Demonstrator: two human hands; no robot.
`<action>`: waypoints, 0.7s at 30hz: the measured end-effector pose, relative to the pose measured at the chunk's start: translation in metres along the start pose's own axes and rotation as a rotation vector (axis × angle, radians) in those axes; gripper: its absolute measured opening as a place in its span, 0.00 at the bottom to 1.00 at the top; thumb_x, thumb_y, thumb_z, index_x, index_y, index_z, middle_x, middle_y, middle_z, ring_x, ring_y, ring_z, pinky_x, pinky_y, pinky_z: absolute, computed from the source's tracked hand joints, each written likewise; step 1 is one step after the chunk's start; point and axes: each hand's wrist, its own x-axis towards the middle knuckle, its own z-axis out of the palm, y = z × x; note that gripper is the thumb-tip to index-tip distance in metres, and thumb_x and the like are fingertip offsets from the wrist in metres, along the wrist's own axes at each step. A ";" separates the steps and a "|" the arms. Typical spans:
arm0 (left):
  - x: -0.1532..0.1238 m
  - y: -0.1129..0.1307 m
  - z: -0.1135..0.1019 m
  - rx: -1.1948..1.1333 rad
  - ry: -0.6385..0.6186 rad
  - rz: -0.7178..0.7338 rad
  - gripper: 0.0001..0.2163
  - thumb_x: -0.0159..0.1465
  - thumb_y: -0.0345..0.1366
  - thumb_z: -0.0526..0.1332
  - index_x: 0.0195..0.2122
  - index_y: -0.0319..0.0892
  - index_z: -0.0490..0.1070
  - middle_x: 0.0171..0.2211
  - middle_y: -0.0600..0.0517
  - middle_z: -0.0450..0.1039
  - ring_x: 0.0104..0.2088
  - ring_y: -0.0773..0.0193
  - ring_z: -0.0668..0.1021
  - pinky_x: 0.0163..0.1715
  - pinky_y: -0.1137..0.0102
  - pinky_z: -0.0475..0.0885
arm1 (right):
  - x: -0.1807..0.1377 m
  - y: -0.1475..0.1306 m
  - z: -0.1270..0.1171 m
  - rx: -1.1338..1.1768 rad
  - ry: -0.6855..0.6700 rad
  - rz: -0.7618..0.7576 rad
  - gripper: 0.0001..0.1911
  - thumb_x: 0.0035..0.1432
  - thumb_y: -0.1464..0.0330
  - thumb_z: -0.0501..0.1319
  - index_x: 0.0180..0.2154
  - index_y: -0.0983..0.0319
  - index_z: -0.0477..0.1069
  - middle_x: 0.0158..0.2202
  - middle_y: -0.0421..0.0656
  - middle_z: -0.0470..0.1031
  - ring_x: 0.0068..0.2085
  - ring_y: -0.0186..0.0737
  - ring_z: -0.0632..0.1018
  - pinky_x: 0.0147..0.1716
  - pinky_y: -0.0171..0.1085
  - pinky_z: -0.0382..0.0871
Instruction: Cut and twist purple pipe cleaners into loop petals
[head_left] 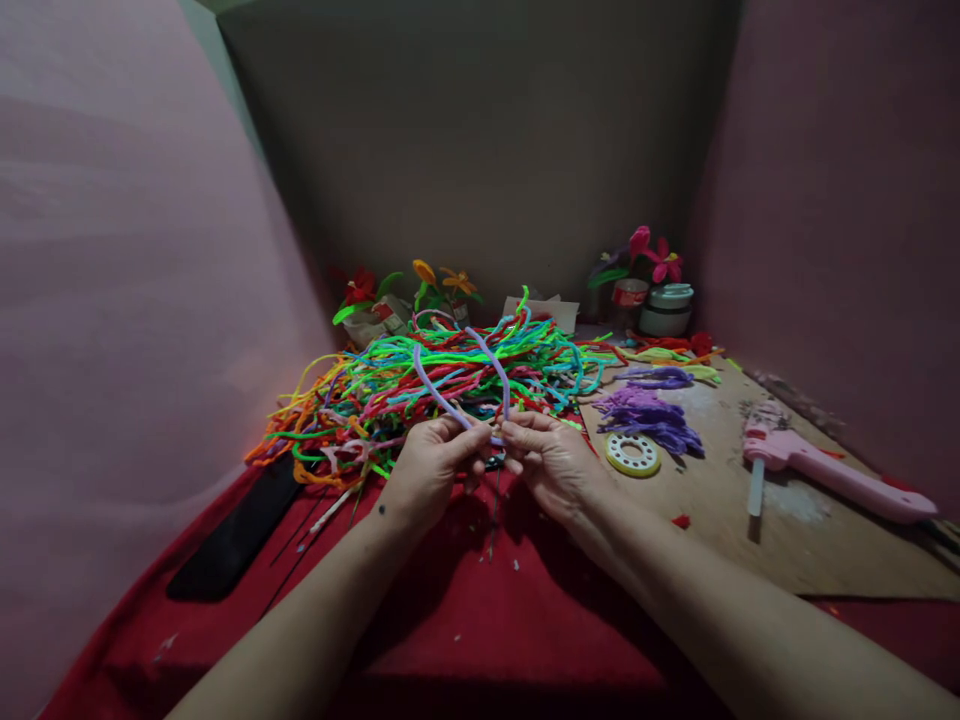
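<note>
Between my two hands is a light purple pipe cleaner, bent so that its two ends point up and away from me. My left hand pinches it on the left with thumb and fingers. On the right, my right hand grips it close to the bend, the fingertips of both hands nearly meeting. A small dark thing shows just under the fingertips, too hidden to name. Right behind the hands lies a big tangled heap of coloured pipe cleaners.
On the brown board at right lie a pink hot glue gun, a yellow-edged tape roll and purple pipe cleaner pieces. A black phone rests at left on red cloth. Pipe cleaner flowers stand behind, beside a lidded jar.
</note>
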 end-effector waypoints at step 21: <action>0.006 0.004 -0.006 -0.222 -0.036 -0.062 0.08 0.50 0.31 0.65 0.29 0.36 0.69 0.21 0.53 0.70 0.17 0.74 0.70 0.18 0.79 0.66 | 0.000 0.002 -0.010 -0.045 -0.329 0.246 0.06 0.44 0.73 0.64 0.28 0.67 0.69 0.25 0.41 0.72 0.23 0.28 0.71 0.23 0.30 0.66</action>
